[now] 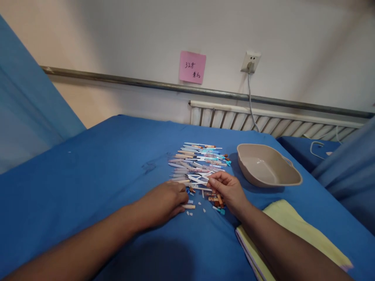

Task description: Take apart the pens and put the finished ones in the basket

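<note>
A row of pen pieces (183,166) lies across the middle of the blue-covered bed, pale barrels on the left and clear, blue and brown parts on the right. Thin white sticks (197,179) cross one another among them. My left hand (172,199) rests at the near left side of the row, its fingers curled down over small pen parts; what they grip is hidden. With thumb and forefinger pinched, my right hand (227,189) is at the right ends of the white sticks, seemingly on one of them. Below it are brown and teal pen parts (219,211).
A beige plastic basin (263,181) stands right of the pens. A folded yellow towel (295,230) lies under my right forearm. Small white bits (204,210) are scattered between my hands. Behind the bed are a radiator (228,117), a metal rail (140,82) and a plugged-in cord (250,101).
</note>
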`<state>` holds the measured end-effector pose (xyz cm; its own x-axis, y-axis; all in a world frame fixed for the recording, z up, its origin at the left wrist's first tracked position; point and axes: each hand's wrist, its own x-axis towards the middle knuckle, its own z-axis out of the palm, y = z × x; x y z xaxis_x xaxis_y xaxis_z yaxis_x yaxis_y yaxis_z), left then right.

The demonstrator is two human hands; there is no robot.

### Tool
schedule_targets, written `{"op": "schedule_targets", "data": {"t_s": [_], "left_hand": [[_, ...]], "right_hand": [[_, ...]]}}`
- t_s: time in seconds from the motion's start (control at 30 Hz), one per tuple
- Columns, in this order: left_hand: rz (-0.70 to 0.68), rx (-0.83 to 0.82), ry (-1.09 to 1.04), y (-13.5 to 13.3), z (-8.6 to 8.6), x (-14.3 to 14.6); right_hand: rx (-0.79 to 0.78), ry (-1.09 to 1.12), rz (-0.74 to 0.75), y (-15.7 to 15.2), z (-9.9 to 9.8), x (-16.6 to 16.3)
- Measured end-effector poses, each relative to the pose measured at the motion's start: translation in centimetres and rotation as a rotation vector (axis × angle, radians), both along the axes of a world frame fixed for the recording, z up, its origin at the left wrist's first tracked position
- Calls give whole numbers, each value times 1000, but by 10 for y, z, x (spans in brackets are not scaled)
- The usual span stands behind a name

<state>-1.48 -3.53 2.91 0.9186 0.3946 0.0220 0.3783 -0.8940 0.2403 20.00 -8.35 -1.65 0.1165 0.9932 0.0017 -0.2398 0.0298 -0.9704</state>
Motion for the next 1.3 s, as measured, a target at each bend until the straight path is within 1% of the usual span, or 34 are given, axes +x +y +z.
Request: {"op": "schedule_targets", "data": {"t_s": [0.13, 0.27, 0.43, 0.63, 0.7, 0.8, 0.87, 0.97, 1.1, 1.3], "left_hand": [[18, 128, 86, -7, -2, 2], [28, 154, 81, -10, -4, 4], [27, 87, 71, -7, -4, 2], [69, -82, -83, -1, 3, -1], [100, -163, -120, 2, 7, -2], [187, -300, -153, 9, 13, -4], [242, -361, -204, 14, 15, -7], [290, -370, -280, 21, 17, -11], [337, -346, -318, 26, 17, -13], [342, -350, -343, 25, 16, -11]], "right_hand": [[-3, -29, 3, 0, 2, -1], [-5, -41, 0, -1, 3, -2], [-6, -40, -1, -1, 3, -2], [-4, -42, -6, 0, 3, -1], [6, -42, -1, -1, 3, 0], [6, -36, 4, -1, 2, 0], [3, -34, -1, -1, 2, 0], [7, -34, -3, 0, 1, 0], [19, -47, 1, 0, 2, 0], [6, -73, -9, -1, 3, -1]]}}
